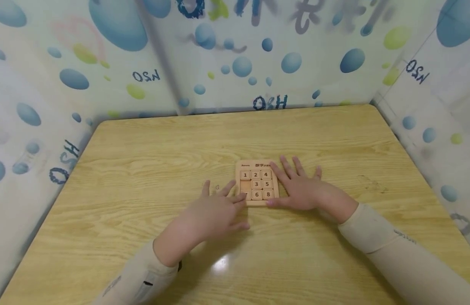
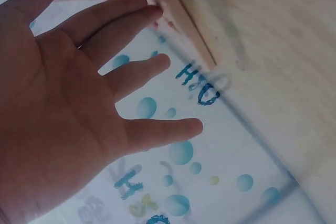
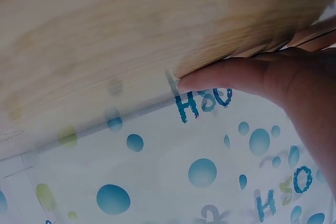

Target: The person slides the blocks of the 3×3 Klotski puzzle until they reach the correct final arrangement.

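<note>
Now, head view, progress: going by counting order, the puzzle looks partway; tile 1 (image 1: 245,175), tile 2 (image 1: 255,174) and tile 7 (image 1: 248,196) seem rightly placed, while tile 4 (image 1: 266,174), tile 3 (image 1: 256,184), tile 5 (image 1: 267,184), tile 6 (image 1: 256,194) and tile 8 (image 1: 268,194) appear left to shift.
Head view, number board (image 1: 256,203): flat on the table (image 1: 143,169), between the two hands; pale wood, rounded corners, dark print along the far rim.
Head view, rows: 1, 2, 4 farthest; a gap, then 3, 5; nearest 7, 6, 8, each numeral dark inside a thin outline.
Head view, left hand (image 1: 216,214): fingers apart, one fingertip over the edge of tile 7; whether it presses, I cannot tell.
Head view, right hand (image 1: 303,190): fingers fanned, thumb at the board's near right corner, forefinger by the far right one, apparently steadying rather than clamping.
Left wrist view, left hand: palm showing, two fingers together, the others spread, nothing grasped.
Left wrist view, number board: seemingly the wooden edge beyond the fingertips; numerals unreadable.
Right wrist view, right hand: one digit outstretched, the rest largely hidden; grip unclear from this side.
Right wrist view, number board: not distinguishable against table and dotted wall (image 3: 157,182).
</note>
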